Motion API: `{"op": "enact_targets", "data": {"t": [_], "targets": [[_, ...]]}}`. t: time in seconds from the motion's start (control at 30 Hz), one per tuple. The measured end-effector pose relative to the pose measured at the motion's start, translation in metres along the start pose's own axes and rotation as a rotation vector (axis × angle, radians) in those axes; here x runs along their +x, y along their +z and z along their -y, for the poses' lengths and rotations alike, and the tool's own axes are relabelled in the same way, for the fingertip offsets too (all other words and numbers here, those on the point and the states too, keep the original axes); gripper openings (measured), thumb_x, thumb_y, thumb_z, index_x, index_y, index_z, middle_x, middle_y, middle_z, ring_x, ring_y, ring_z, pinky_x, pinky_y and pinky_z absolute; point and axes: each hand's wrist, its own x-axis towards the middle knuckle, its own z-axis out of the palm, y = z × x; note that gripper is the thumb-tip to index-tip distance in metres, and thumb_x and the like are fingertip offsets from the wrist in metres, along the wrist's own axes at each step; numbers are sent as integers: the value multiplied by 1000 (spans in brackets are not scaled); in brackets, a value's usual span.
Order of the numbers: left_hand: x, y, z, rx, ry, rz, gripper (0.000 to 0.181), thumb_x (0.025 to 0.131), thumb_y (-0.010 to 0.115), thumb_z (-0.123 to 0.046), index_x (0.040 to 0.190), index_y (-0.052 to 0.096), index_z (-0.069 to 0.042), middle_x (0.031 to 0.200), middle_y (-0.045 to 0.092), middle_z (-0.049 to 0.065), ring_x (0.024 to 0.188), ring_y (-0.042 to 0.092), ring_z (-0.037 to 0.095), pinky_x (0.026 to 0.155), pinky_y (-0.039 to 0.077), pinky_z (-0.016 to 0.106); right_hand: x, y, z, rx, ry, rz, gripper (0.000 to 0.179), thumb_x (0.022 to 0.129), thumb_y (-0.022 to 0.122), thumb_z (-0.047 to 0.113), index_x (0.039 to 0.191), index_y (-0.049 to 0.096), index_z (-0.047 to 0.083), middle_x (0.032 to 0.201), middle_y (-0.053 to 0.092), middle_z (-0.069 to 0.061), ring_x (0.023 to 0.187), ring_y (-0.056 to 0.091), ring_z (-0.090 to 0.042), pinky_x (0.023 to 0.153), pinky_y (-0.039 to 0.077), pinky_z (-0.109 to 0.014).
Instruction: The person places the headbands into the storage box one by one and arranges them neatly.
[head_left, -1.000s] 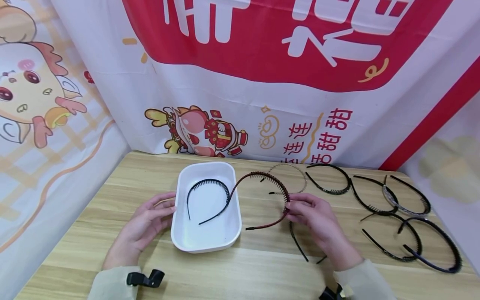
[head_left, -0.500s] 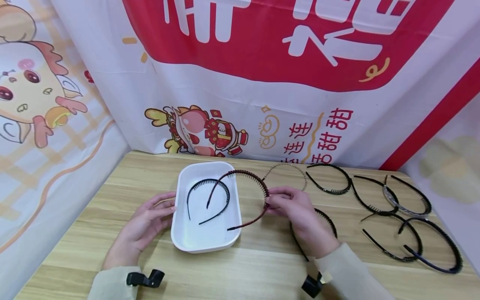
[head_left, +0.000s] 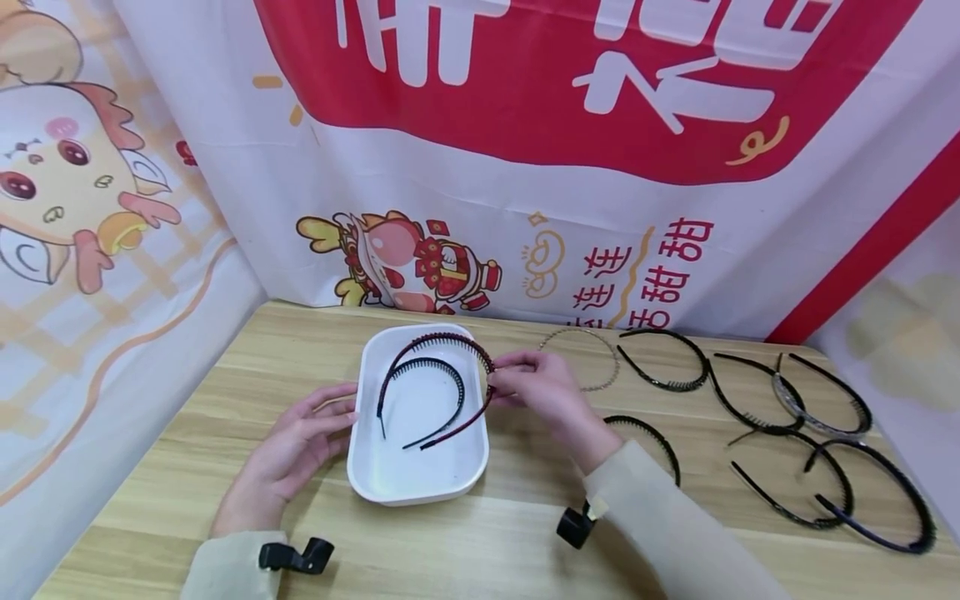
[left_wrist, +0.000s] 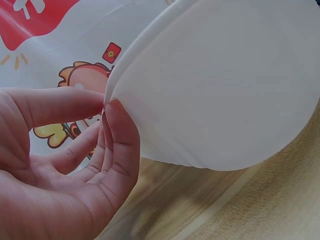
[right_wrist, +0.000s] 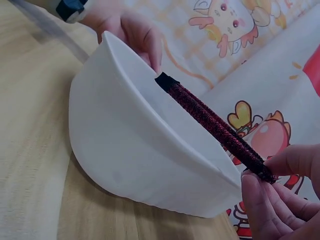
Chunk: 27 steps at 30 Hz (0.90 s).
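Note:
A white plastic container [head_left: 417,479] stands on the table, with a black toothed headband [head_left: 431,360] lying inside it. On its left side my left hand [head_left: 311,437] pinches the rim between thumb and fingertips, as the left wrist view shows. My right hand [head_left: 543,387] pinches a dark red glittery headband [head_left: 442,337] by its curved side. This headband hangs over the container, its ends pointing left; in the head view it overlaps the black one. Seen from the right wrist, its black end tip [right_wrist: 166,80] lies above the container's opening.
On the wooden table [head_left: 480,558] to the right lie several black headbands [head_left: 663,333]. A thin beaded headband [head_left: 592,333] is at the back, and another black toothed headband [head_left: 652,429] lies partly under my right forearm. A printed cloth [head_left: 450,150] hangs behind.
My right hand has carried the red headband left, from beside the container to over it. My left hand has stayed at the rim.

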Motion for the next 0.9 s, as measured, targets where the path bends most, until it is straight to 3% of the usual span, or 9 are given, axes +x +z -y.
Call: {"op": "enact_targets", "data": {"t": [0.37,0.67,0.9], "targets": [[1,2,0,5,-7,-3,36,103,63,0,132,67,-21,117,77,-5,110,73,12,94,62,32,22,20,16,-67,52,-6,26,91,79,3,117,74,0,109,76,-15,77,75,-17,95,66,-46],[0,3,-1,12,-8,-3,36,103,63,0,133,66,-21,118,77,-4,110,73,12,94,61,31,30,28,24,-211,34,-25,20,92,81,5,110,75,2,101,79,-15,72,76,-17,77,68,-35],[0,2,-2,12,-9,-1,36,103,63,0,132,66,-20,117,77,-4,109,73,12,93,61,31,31,33,29,-317,57,-50,17,90,84,7,106,77,7,98,80,-11,73,78,-18,79,68,-37]]}}
